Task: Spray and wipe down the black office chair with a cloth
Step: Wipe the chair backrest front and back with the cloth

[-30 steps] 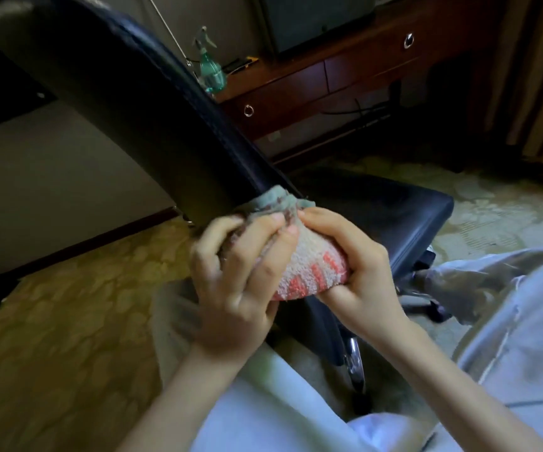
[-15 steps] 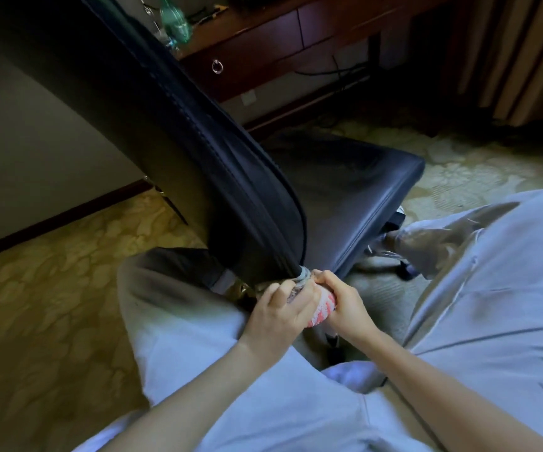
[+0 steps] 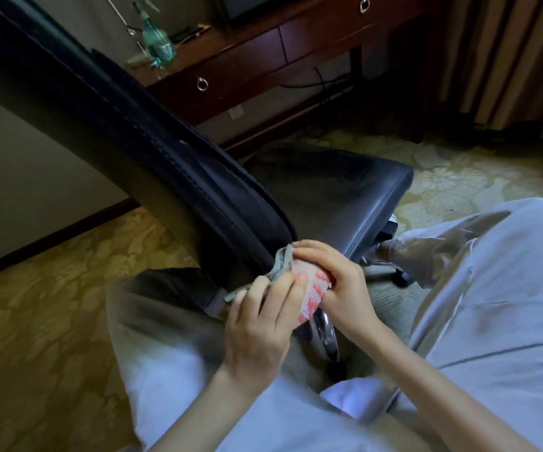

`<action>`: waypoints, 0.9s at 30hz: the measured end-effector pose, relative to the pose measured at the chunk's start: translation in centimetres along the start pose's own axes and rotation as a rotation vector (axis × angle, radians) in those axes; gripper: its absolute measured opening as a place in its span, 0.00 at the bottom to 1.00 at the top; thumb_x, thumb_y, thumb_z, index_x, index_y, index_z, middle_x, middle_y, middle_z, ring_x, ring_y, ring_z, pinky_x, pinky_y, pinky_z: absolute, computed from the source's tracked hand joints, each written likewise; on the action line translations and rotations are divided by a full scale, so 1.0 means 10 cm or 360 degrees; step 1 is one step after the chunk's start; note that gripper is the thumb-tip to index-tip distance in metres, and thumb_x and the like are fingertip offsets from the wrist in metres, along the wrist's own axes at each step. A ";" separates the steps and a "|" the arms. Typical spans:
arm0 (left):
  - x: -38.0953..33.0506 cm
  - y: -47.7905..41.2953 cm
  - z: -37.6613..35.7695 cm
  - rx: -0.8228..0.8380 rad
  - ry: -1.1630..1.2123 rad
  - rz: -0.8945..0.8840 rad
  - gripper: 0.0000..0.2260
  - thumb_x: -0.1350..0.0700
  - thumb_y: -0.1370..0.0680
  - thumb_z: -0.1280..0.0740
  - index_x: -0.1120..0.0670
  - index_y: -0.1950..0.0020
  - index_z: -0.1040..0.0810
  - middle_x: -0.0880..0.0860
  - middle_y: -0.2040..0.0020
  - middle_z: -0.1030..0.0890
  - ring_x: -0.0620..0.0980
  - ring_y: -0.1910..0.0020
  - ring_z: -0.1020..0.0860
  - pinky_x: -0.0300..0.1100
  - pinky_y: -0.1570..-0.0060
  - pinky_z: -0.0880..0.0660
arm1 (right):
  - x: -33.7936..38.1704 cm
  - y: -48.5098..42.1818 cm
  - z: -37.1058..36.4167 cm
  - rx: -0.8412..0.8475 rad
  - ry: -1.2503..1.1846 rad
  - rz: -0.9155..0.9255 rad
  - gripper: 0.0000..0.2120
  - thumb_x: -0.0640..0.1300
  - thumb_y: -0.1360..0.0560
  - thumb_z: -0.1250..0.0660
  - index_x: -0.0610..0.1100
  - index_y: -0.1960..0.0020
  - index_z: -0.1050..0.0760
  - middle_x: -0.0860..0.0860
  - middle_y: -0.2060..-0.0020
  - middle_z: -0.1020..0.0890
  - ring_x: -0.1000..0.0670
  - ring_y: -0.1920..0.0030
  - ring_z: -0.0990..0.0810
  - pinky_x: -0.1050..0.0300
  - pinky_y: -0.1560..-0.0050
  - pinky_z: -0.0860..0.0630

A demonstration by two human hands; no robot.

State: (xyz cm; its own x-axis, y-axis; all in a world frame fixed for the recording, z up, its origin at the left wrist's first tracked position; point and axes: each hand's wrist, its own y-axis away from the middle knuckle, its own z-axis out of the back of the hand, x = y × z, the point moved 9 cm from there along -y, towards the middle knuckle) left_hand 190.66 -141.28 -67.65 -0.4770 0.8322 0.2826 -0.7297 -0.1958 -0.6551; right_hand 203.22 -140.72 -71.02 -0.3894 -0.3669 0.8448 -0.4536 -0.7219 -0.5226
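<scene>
Where chair back [image 3: 178, 177] meets seat [image 3: 345, 197], cloth [image 3: 312, 291] bunched against it — left hand [image 3: 257, 327], right hand [image 3: 345, 288], both grips clasping it.

Left hand [image 3: 257, 324] faces right hand [image 3: 345, 288], fingers [image 3: 281, 283] curled.

My left hand [image 3: 260, 324] and right hand [image 3: 341, 285] now clasp the cloth [image 3: 312, 288] lower on the backrest [image 3: 165, 164] edge. A second ago they grip it midway up; now they sit at its bottom corner, just above the chrome bracket [image 3: 324, 331]. The cloth's grey hem now pokes out past my left fingertips.
</scene>
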 end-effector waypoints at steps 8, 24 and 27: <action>0.33 -1.02 1.26 -0.0571 -0.0097 0.0170 0.13 0.67 0.25 0.34 0.60 0.42 0.19 0.59 0.42 0.20 0.58 0.47 0.32 0.50 0.47 0.29 | 1.48 -1.05 0.15 0.0016 -0.0035 0.0776 0.12 0.31 0.28 0.29 0.34 0.45 0.22 0.39 0.46 0.22 0.45 0.41 0.23 0.45 0.42 0.26; -0.44 0.48 -0.83 0.0511 -0.0329 -0.0462 0.19 0.65 0.21 0.51 0.57 0.41 0.22 0.52 0.50 0.20 0.53 0.55 0.33 0.44 0.53 0.35 | -1.19 0.66 -0.40 0.0590 0.0337 -0.0627 0.21 0.41 0.36 0.31 0.50 0.43 0.23 0.59 0.49 0.20 0.60 0.48 0.23 0.53 0.44 0.25; -0.57 0.56 -1.01 0.0604 -0.0449 -0.0667 0.18 0.65 0.20 0.54 0.59 0.43 0.26 0.54 0.54 0.23 0.55 0.54 0.32 0.45 0.49 0.33 | -1.30 0.74 -0.47 0.0628 0.0335 -0.0719 0.16 0.38 0.30 0.31 0.54 0.47 0.23 0.59 0.51 0.19 0.58 0.48 0.22 0.56 0.43 0.26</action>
State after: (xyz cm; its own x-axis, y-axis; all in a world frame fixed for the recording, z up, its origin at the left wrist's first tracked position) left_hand 194.28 -141.91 -80.01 -0.1862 0.7196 0.6689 -0.9808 -0.0966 -0.1691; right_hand 201.13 -138.56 -86.43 -0.3962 0.1184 0.9105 -0.2961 -0.9552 -0.0046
